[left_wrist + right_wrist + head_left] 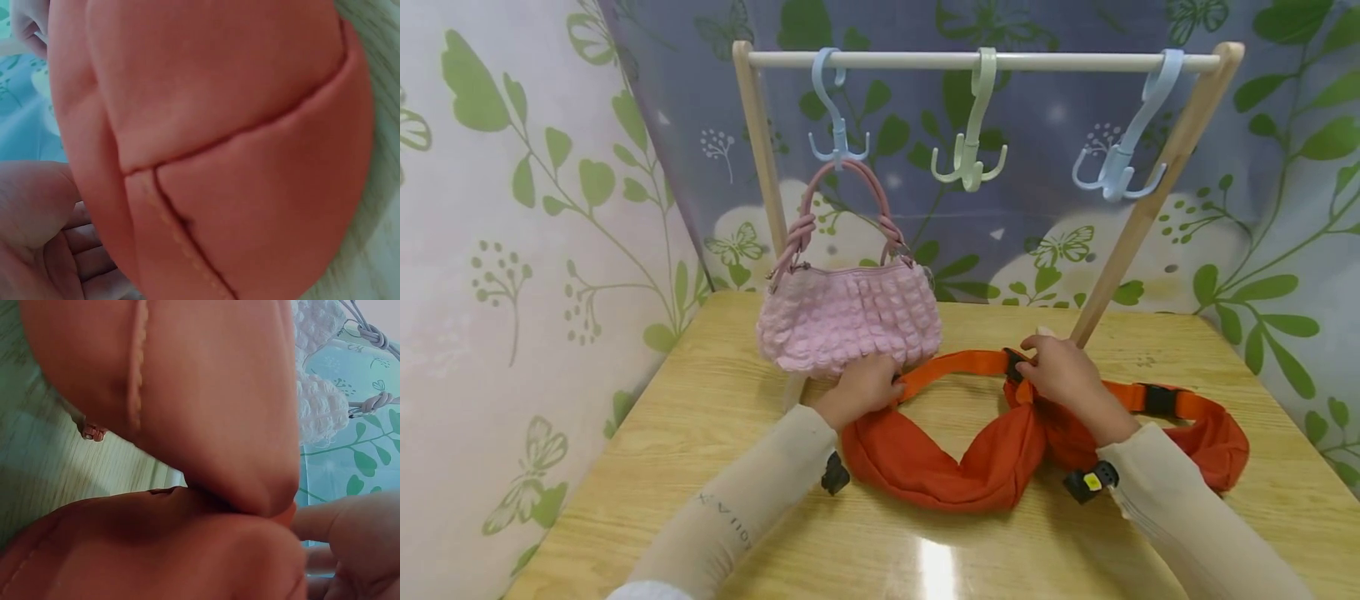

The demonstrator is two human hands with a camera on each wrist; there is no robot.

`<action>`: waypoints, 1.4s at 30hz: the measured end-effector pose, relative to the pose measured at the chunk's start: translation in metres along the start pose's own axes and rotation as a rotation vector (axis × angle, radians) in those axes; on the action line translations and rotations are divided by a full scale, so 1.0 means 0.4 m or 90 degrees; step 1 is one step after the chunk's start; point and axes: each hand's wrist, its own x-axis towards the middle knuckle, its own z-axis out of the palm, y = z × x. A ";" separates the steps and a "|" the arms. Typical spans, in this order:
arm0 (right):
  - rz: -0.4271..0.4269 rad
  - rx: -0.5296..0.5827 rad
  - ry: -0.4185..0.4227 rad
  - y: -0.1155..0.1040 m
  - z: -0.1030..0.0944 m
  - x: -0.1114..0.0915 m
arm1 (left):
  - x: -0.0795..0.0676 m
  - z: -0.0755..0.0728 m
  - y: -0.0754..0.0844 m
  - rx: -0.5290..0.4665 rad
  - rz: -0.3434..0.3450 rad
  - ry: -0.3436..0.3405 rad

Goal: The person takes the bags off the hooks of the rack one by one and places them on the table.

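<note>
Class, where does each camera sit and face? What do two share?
Head: worn there, facing forward and down at orange waist bags; left hand, right hand show.
Left wrist: worn there, facing one bag; left hand lower left.
Right wrist: worn there, facing both bags; right hand lower right.
Head and right wrist share the pink handbag.

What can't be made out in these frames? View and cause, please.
Head: finger placement of the left hand at the orange fabric strap, covered by that hand's back.
Head: part of the right-side red-orange fabric bag, behind the right hand and beige-sleeved forearm.
Head: lower part of the left pale wooden post, behind the pink puckered-fabric handbag.
Left wrist: most left fingertips, behind the left-side red-orange fabric bag.
</note>
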 end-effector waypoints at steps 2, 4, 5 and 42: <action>0.007 -0.006 -0.008 -0.001 0.000 0.000 | -0.001 0.002 0.001 0.002 0.000 -0.001; 0.011 -0.013 -0.018 -0.003 -0.001 0.000 | -0.003 0.003 0.003 0.002 0.000 0.000; 0.012 -0.017 -0.024 -0.004 -0.001 0.000 | -0.005 0.002 0.004 0.001 0.000 0.002; -0.117 0.040 0.073 -0.206 -0.073 -0.112 | -0.223 -0.255 0.036 -0.120 0.133 0.284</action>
